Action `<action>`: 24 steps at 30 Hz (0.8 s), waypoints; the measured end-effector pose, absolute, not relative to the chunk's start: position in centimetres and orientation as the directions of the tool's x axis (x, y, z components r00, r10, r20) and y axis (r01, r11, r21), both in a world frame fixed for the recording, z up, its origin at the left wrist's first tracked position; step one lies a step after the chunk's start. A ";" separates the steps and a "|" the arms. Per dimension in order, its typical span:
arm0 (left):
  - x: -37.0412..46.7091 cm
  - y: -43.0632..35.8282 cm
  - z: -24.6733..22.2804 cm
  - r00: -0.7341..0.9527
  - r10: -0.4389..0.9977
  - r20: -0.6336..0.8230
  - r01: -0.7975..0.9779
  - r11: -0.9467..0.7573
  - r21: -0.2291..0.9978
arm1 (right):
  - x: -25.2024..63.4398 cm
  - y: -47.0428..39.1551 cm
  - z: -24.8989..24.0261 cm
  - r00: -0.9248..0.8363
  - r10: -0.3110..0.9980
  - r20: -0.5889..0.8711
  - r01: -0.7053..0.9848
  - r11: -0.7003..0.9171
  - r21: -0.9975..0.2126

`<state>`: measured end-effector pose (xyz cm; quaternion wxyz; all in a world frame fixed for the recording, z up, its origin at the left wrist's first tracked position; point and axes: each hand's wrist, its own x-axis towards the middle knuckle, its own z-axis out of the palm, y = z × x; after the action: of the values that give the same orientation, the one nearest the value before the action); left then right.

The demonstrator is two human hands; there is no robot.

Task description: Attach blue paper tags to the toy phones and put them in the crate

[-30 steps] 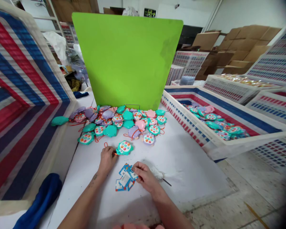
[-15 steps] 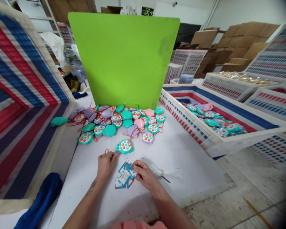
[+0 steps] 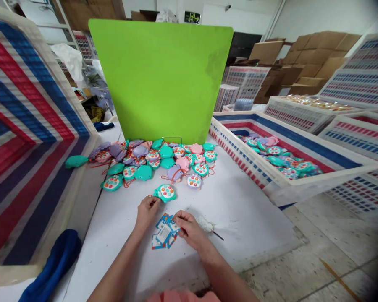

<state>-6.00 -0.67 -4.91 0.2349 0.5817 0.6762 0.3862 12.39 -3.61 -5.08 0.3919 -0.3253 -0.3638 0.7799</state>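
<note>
A teal animal-shaped toy [image 3: 166, 193] with a white face of coloured buttons lies at the middle of the table. At its left side, my left hand [image 3: 147, 212] is closed in a pinch on the toy's orange cord [image 3: 150, 196], which is mostly hidden by the fingers. My right hand [image 3: 189, 228] pinches the edge of a small blue and white card [image 3: 174, 225] over a loose pile of similar cards [image 3: 164, 235]. Just right of that hand lies a bundle of white strings [image 3: 204, 223] with a dark thin stick.
Behind the toy spreads a heap of teal, purple and pink toys [image 3: 143, 161] before an upright green board [image 3: 164, 79]. A striped crate [image 3: 261, 184] holding more toys stands right. On the left is a tipped striped crate [image 3: 59, 197] with a blue cloth [image 3: 55, 264].
My left hand has moved right and slightly up, to the toy's side, with the cord loop now lower and closer to it. My right hand stays almost still with the card.
</note>
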 end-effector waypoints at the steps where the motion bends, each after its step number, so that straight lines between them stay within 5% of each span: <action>1: -6.0 -0.7 -4.7 -0.188 0.974 0.125 0.559 0.002 0.829 | 12.3 -3.6 -4.8 -0.463 0.857 -0.226 -0.375 -0.420 -0.827; 12: -4.2 -2.3 -1.4 0.029 1.000 0.004 0.015 -0.004 1.000 | 11.1 -2.8 -2.6 -0.249 0.922 -0.297 -0.209 -0.351 -0.913; 18: -4.0 -3.0 -1.1 0.139 0.988 0.068 0.236 -0.100 0.967 | 11.1 -3.1 -2.5 -0.234 0.921 -0.310 -0.212 -0.360 -0.909; 24: -3.7 -3.5 0.4 0.242 0.899 0.366 0.563 -0.437 0.701 | 10.9 -3.5 -2.4 -0.242 0.929 -0.279 -0.303 -0.346 -0.888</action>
<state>-3.72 -3.48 0.36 0.2195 0.7569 0.4828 0.3819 10.91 -3.51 -2.37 0.4408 -0.4298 -0.3644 0.6987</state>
